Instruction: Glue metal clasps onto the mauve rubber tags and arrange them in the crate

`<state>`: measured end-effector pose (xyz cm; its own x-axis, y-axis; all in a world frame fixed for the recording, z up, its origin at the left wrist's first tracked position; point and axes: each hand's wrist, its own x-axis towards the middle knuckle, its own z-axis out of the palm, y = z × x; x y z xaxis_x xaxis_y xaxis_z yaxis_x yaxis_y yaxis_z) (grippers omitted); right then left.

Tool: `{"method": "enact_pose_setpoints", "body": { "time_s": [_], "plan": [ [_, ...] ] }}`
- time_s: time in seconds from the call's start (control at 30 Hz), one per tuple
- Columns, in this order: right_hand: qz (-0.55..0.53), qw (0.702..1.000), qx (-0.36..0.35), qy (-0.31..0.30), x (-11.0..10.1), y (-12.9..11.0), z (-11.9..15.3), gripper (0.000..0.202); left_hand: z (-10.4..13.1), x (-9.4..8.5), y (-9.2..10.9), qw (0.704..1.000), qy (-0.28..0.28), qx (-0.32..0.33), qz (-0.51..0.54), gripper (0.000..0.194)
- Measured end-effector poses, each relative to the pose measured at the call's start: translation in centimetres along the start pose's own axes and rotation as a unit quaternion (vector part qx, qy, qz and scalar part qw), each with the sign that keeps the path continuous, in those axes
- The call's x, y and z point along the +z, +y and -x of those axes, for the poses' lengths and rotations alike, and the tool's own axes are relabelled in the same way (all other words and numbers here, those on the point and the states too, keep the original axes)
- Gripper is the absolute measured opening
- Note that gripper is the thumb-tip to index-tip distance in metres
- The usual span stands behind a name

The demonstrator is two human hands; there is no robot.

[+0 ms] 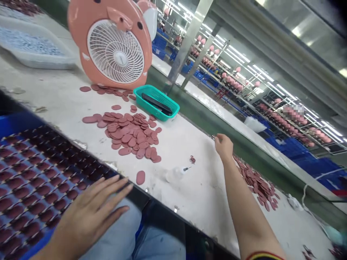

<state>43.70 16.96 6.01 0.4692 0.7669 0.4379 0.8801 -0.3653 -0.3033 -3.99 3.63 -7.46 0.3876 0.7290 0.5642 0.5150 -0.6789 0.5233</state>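
Note:
My left hand [90, 213] is open over my lap, palm down with its fingers stretched out. Just beyond its fingertips, a single reddish oval disc [140, 177] lies by the table's near edge. My right hand [224, 145] reaches to the far edge of the white table [200, 202], its fingers curled together. A tiny shiny bit shows at the fingertips, too small to name. Between the hands lie a clear squeeze bottle with a needle tip [175, 174] and a small dark red piece [192, 159]. One heap of oval discs [130, 135] spreads farther left.
An orange animal-shaped fan [78, 39] stands behind the heap, beside a green basket [173, 115] holding black objects. A white tray [46, 64] sits far left. More reddish discs [255, 178] lie beyond my right forearm. A blue crate [11, 124] with rows of dark red pieces stands at left.

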Motion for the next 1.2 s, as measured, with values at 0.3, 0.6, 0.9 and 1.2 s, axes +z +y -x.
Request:
{"method": "enact_pose_setpoints", "body": {
  "time_s": [0.3,0.6,0.9,1.2],
  "plan": [
    [0.027,0.985,0.128,-0.109,4.8,5.4,-7.5,0.034,-4.3,1.7,2.1,1.0,-0.001,0.019,0.014,0.056],
    [-0.064,0.97,0.033,-0.234,1.5,1.9,2.4,0.028,-5.6,-1.6,6.1,0.865,0.087,-0.4,0.289,0.017],
    [-0.243,0.956,-0.05,-0.158,-7.3,-7.1,20.2,0.048,-3.9,-2.0,9.6,0.733,0.078,-0.472,0.483,0.028],
    [-0.475,0.774,-0.243,-0.341,-7.5,-12.2,29.2,0.015,-0.1,-2.2,10.4,0.627,-0.132,-0.477,0.602,0.043]
  ]
}}
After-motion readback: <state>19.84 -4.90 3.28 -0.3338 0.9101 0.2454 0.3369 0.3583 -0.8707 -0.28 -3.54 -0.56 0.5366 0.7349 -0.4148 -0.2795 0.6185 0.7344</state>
